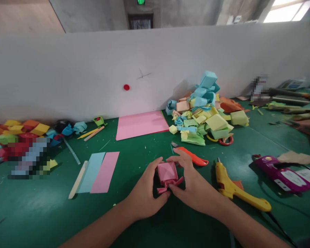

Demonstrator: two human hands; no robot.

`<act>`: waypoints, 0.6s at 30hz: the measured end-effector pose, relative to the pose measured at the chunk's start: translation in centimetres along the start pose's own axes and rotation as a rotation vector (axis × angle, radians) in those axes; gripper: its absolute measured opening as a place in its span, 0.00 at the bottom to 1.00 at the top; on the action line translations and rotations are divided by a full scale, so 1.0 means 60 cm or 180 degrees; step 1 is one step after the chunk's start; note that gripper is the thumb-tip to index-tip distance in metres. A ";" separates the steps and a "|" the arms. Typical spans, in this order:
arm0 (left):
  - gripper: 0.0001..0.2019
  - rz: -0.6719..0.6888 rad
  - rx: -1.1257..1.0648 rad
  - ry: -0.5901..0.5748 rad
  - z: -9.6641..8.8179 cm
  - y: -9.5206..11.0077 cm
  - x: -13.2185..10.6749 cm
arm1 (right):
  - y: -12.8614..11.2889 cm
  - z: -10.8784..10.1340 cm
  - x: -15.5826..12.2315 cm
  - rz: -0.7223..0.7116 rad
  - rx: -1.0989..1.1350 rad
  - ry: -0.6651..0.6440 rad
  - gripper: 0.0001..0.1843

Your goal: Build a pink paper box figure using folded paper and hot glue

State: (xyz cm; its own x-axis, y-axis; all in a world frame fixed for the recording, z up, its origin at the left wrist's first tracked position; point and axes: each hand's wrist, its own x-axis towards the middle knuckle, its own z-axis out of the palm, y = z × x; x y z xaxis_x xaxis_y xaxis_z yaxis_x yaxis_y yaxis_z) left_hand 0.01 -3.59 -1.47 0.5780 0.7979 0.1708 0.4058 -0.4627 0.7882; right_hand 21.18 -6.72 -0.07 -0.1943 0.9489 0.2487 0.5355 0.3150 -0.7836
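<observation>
A small pink folded paper box sits low over the green table between both of my hands. My left hand curls around its left side, thumb at the bottom flap and fingers on the top left corner. On the right side, my right hand pinches it, with fingers over the top edge and thumb on the lower flap. An orange utility knife lies just behind my right hand.
A pink sheet lies at the back. Blue and pink paper strips and a wooden stick lie to the left. A heap of folded paper boxes, a yellow glue gun and a purple tool lie to the right.
</observation>
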 end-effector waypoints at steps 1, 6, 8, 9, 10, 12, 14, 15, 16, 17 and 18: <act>0.42 0.0021 0.0055 0.0007 0.001 0.002 0.001 | 0.000 -0.003 -0.003 -0.0013 -0.0103 -0.0053 0.40; 0.41 0.0048 0.0286 -0.0015 0.001 0.010 0.008 | 0.010 -0.048 -0.032 -0.0035 -0.0673 -0.0025 0.46; 0.41 0.0007 0.0375 -0.0088 0.000 0.014 0.009 | 0.020 -0.077 -0.051 0.0098 -0.0978 0.0112 0.43; 0.42 -0.0023 0.0407 -0.0127 -0.001 0.017 0.009 | 0.026 -0.092 -0.061 0.0136 -0.1146 0.0180 0.42; 0.42 -0.0059 0.0433 -0.0161 -0.001 0.019 0.010 | 0.033 -0.108 -0.073 0.0110 -0.1324 0.0271 0.40; 0.43 -0.0121 0.0472 -0.0196 -0.001 0.023 0.010 | 0.050 -0.139 -0.097 0.0127 -0.1711 0.0443 0.37; 0.43 -0.0161 0.0493 -0.0206 -0.001 0.025 0.011 | 0.073 -0.167 -0.126 0.0358 -0.2084 0.0381 0.35; 0.43 -0.0168 0.0497 -0.0198 0.000 0.025 0.011 | 0.086 -0.178 -0.140 0.0527 -0.2284 0.0322 0.35; 0.43 -0.0170 0.0499 -0.0192 0.000 0.025 0.011 | 0.100 -0.187 -0.155 0.0652 -0.2485 0.0249 0.36; 0.43 -0.0164 0.0500 -0.0181 0.000 0.024 0.011 | 0.113 -0.194 -0.168 0.0754 -0.2670 0.0192 0.38; 0.43 -0.0155 0.0499 -0.0171 0.001 0.023 0.011 | 0.126 -0.198 -0.179 0.0875 -0.2823 0.0052 0.38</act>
State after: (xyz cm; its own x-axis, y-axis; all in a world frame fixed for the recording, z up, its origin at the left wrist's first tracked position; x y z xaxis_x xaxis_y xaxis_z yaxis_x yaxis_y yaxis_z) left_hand 0.99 -3.74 -0.29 0.5902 0.8011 0.0995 0.5373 -0.4818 0.6923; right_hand 37.08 -14.31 -1.91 0.0409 0.9904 0.1320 0.9950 -0.0283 -0.0957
